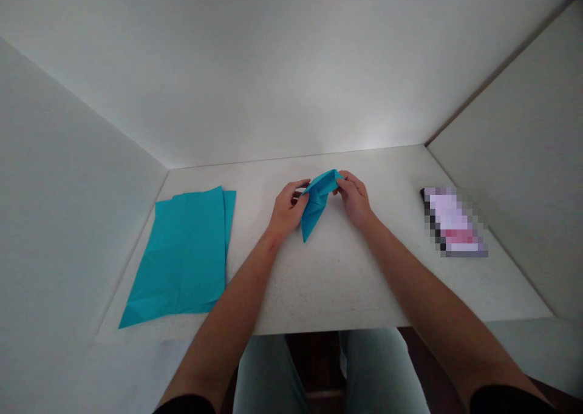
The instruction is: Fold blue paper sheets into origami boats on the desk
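Note:
A folded piece of blue paper point(317, 204) sits at the middle of the white table point(337, 280), its pointed end aimed toward me. My left hand point(288, 208) pinches its left edge with curled fingers. On the other side, my right hand point(353, 196) grips the top right corner between thumb and fingers. Both hands rest close to the tabletop.
Flat sheets of blue paper point(184, 256) lie stacked on the left part of the table. A phone-like flat object point(454, 222) lies at the right, near the side wall. White walls enclose the table on the left, back and right. My legs show below the front edge.

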The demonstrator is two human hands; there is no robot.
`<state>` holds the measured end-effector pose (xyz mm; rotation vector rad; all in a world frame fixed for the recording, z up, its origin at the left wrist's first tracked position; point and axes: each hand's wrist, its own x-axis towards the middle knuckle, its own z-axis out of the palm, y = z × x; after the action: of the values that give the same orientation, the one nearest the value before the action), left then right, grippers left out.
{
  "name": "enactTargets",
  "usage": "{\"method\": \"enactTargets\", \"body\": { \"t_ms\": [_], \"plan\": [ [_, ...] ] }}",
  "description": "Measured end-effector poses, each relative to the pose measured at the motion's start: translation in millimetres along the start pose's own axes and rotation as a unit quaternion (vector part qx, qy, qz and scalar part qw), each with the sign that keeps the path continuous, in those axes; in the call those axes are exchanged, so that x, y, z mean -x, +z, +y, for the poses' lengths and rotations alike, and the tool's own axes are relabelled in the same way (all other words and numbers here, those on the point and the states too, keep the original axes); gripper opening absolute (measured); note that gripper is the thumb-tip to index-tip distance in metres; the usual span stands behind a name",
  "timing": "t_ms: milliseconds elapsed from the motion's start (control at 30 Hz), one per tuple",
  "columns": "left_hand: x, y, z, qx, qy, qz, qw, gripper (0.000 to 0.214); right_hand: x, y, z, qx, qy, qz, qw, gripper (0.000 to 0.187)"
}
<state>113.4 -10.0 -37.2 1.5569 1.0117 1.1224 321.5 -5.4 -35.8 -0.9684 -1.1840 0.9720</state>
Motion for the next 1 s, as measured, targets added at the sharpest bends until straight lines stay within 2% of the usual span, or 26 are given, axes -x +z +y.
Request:
{"method": "enactTargets", "body": {
  "t_ms": [67,200,233,267,400,567,633,833,1000],
  "plan": [
    [1,1.4,-1,0.008,0.001,-0.011,1.000,0.047,0,1,0,-0.029,0.020,0.020,0.999,0.049],
    [6,8.5,-1,-0.046,0.051,-0.030,0.997,0.098,3,3,-2,-0.028,0.032,0.011,0.999,0.050],
    [7,10.0,-1,-0.070,0.066,-0.027,0.995,0.105,4,3,-3,-0.022,0.031,0.001,0.999,0.050],
    [8,11.1,-1,-0.091,0.078,-0.022,0.993,0.106,4,4,-3,-0.020,0.031,-0.008,0.999,0.050],
    [8,9.5,0,-0.141,0.101,0.000,0.985,0.087,4,7,-3,-0.043,0.025,-0.018,0.999,0.050],
    [8,7.0,1,-0.212,0.156,-0.001,0.965,0.114,3,10,-1,-0.033,0.012,-0.023,0.999,0.049],
    [8,7.7,1,-0.224,0.156,0.015,0.962,0.106,3,11,-1,-0.024,0.010,-0.030,0.999,0.049],
    [4,4.3,-2,-0.192,0.149,0.035,0.969,0.061,0,11,-1,-0.051,0.028,-0.020,0.998,0.051],
    [0,-4.0,-5,-0.179,0.131,0.091,0.971,0.047,-2,10,-1,-0.087,0.060,-0.015,0.994,0.052]
  ]
}}
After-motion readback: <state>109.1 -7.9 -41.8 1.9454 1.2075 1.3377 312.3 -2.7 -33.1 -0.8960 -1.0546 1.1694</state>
